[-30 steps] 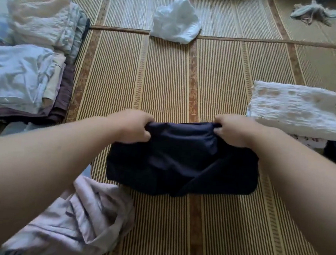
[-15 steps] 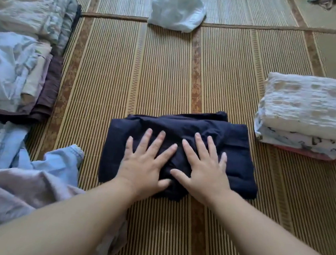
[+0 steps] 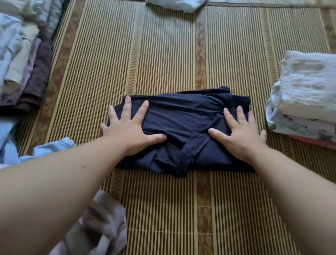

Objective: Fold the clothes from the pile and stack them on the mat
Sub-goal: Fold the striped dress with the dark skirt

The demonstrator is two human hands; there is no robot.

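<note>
The left hand (image 3: 130,127) and the right hand (image 3: 240,136) lie flat on the folded dark blue cloth (image 3: 183,128), fingers spread wide and grasping nothing. The cloth sits in the middle of the mat (image 3: 165,52).

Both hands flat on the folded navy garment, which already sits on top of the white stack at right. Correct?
Not quite. The left hand and right hand do lie flat on the folded navy garment, but the head view shows it lying on the mat, beside the white stack and apart from it.
</note>
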